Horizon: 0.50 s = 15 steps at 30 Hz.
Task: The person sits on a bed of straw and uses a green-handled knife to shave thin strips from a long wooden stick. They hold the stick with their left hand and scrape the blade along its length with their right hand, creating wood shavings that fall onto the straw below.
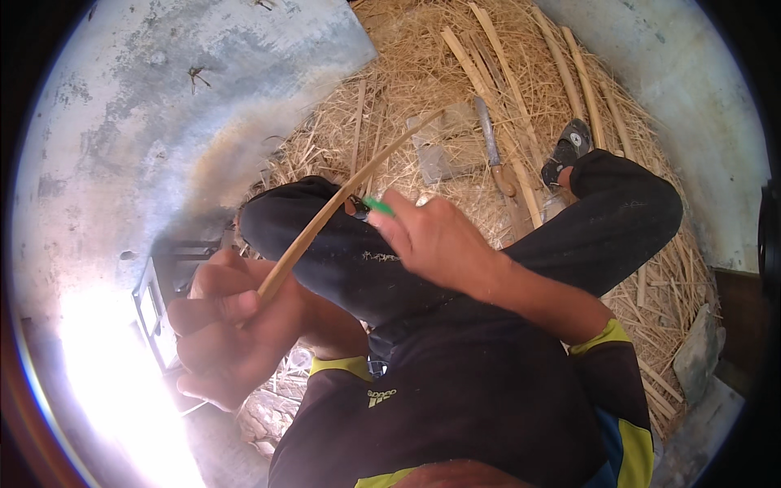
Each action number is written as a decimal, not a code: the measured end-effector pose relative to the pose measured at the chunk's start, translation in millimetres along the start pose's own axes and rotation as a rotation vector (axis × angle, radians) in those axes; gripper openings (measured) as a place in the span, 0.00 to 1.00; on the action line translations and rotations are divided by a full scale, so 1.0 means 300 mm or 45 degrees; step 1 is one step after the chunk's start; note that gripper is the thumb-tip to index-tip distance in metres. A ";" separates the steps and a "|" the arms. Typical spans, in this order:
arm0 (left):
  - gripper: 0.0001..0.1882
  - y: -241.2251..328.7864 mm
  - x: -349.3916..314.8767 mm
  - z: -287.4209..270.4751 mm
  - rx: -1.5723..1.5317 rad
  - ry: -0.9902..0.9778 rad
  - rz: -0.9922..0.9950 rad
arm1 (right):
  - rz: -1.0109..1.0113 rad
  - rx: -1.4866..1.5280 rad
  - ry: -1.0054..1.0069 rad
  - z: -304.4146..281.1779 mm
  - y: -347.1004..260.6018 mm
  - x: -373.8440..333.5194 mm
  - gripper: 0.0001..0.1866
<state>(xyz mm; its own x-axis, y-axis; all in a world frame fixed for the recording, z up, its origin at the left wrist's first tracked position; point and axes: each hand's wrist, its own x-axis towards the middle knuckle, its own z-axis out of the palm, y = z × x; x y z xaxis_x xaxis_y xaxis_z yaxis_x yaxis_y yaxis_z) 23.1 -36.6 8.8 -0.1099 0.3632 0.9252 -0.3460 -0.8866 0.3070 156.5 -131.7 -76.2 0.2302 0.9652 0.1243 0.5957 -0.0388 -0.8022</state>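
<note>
My left hand [232, 321] pinches the strip [325, 216] near one end; my right hand [439, 242] grips a green handle [378, 206] beside it.

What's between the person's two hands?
In the head view, part of the pale strip that the left hand holds lies between it and the right hand, with a dark trouser leg behind.

Glare's pretty rough at lower left, blown out to pure white, with haze washing toward the left hand [232, 325]. The straw [390, 49] up top is decently lit and fairly readable. Black trousers [622, 220] swallow detail, and the right hand [443, 244] looks a bit soft. Fisheye bends everything toward black corners, plus blue-purple fringing along the left rim.
</note>
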 end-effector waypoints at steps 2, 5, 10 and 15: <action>0.24 -0.010 0.002 -0.002 -0.080 0.024 0.083 | 0.017 -0.164 0.052 0.015 0.129 0.033 0.17; 0.21 -0.008 -0.007 -0.047 -0.054 -0.104 0.068 | 0.131 -0.261 0.091 0.039 0.271 0.046 0.17; 0.17 -0.007 -0.014 -0.041 0.006 -0.060 0.123 | 0.113 -0.047 -0.004 0.001 0.120 0.028 0.17; 0.24 0.002 -0.019 0.012 -0.044 -0.044 0.037 | -0.193 0.173 -0.101 -0.074 -0.110 -0.059 0.15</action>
<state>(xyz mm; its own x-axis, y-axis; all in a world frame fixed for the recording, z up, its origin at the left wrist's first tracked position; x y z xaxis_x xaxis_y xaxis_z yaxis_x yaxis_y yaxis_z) 26.8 -40.3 4.6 -0.0886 0.3266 0.9410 -0.3749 -0.8862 0.2723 149.7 -153.2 -39.0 0.0818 0.9748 0.2076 0.5083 0.1384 -0.8500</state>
